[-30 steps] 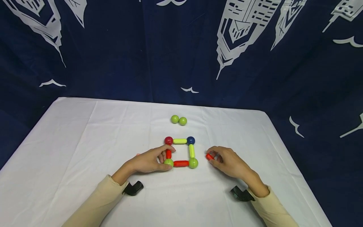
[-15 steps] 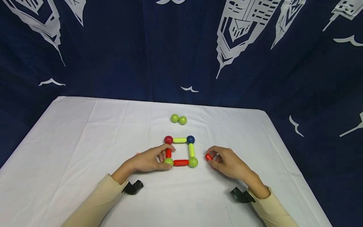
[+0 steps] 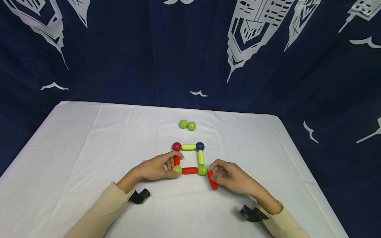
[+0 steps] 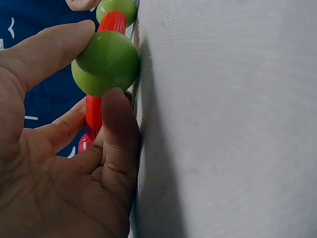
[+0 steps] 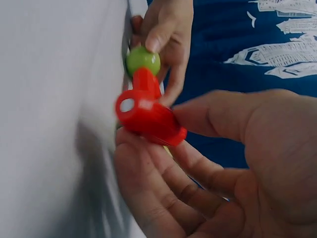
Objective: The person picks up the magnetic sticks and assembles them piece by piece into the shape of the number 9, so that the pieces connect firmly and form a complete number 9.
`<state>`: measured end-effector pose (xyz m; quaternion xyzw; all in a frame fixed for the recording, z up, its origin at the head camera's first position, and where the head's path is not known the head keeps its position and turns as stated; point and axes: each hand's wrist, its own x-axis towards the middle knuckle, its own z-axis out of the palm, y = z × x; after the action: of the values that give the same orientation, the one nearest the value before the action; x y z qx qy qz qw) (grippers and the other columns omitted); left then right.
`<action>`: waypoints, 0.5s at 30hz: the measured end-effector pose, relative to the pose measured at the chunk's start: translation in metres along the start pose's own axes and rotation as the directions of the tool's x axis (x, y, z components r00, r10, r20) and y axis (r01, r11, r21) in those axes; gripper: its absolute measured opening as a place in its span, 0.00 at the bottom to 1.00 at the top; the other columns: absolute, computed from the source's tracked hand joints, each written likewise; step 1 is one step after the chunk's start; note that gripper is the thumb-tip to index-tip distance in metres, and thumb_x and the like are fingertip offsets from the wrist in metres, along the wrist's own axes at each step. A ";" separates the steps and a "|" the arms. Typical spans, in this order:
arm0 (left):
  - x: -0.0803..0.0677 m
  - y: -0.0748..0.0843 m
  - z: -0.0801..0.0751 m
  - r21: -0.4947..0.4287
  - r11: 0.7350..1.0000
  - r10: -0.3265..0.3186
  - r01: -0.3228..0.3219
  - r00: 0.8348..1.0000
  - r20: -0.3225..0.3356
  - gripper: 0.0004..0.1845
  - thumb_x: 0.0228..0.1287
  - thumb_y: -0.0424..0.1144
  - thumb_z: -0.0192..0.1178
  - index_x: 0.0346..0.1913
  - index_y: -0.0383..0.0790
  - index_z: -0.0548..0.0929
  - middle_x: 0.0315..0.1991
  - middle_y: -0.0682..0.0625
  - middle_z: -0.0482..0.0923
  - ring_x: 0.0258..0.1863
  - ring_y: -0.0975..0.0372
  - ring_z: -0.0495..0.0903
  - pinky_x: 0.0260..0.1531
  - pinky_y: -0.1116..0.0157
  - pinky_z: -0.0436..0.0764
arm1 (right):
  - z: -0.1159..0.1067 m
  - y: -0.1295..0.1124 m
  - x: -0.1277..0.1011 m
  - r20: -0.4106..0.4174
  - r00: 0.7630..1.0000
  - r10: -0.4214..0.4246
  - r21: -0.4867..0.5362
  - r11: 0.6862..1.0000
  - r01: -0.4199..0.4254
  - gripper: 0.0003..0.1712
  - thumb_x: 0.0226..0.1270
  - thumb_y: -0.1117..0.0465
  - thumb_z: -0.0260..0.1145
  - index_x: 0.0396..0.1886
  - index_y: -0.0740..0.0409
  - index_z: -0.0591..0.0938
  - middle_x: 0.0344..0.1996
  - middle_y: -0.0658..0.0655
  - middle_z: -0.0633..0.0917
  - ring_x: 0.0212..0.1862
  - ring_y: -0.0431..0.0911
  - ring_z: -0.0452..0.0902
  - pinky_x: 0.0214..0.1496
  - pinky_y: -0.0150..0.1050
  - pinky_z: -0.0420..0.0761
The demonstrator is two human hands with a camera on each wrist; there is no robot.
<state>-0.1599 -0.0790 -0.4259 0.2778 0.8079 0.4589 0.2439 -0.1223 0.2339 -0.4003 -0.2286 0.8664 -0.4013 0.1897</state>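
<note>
A square of magnetic rods and balls lies on the white cloth in the head view. A red ball (image 3: 177,146) and a blue ball (image 3: 200,146) form its far corners. Yellow-green rods (image 3: 189,147) make the far and right sides; red rods (image 3: 190,170) make the near and left ones. My left hand (image 3: 156,168) pinches the near-left green ball (image 4: 105,63) between thumb and fingertip. Beside the near-right green ball (image 3: 202,170), my right hand (image 3: 233,177) pinches a loose red magnetic rod (image 5: 151,119), whose pale round end shows in the right wrist view.
Two loose green balls (image 3: 187,125) lie side by side beyond the square. A small reddish piece (image 3: 144,161) peeks out behind the left hand. Black camera mounts (image 3: 253,214) sit at both wrists. A dark blue patterned curtain (image 3: 119,66) hangs behind the table (image 3: 89,142).
My right hand has moved left and nearer to me, close to the square's near-right corner. The red rod in it has turned so one end points toward me. The left hand stays put.
</note>
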 end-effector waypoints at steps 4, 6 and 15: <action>0.000 0.000 0.000 -0.005 1.000 -0.005 0.005 1.000 0.001 0.29 0.63 0.42 0.70 0.65 0.46 0.72 0.39 0.50 0.74 0.41 0.60 0.75 0.44 0.64 0.75 | 0.006 0.000 0.001 0.048 0.998 0.043 0.140 0.989 -0.049 0.22 0.71 0.64 0.64 0.62 0.61 0.71 0.41 0.56 0.83 0.33 0.44 0.84 0.41 0.34 0.82; 0.001 -0.001 0.001 -0.007 1.000 -0.009 0.009 1.000 0.001 0.29 0.63 0.42 0.70 0.65 0.46 0.72 0.39 0.50 0.74 0.41 0.60 0.75 0.44 0.64 0.75 | 0.009 0.000 0.001 0.068 0.996 0.058 0.196 0.978 -0.070 0.28 0.71 0.63 0.64 0.66 0.64 0.66 0.43 0.59 0.83 0.35 0.45 0.85 0.42 0.35 0.83; 0.001 -0.001 0.000 -0.009 1.000 -0.005 0.005 1.000 -0.003 0.29 0.62 0.41 0.70 0.65 0.45 0.72 0.38 0.49 0.74 0.40 0.60 0.75 0.42 0.65 0.75 | 0.017 0.001 0.004 0.072 0.991 0.109 0.233 0.965 -0.123 0.35 0.71 0.62 0.65 0.71 0.67 0.61 0.45 0.61 0.83 0.37 0.46 0.86 0.43 0.35 0.83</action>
<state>-0.1608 -0.0788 -0.4271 0.2740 0.8069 0.4622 0.2453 -0.1174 0.2219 -0.4116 -0.1649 0.8184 -0.4832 0.2639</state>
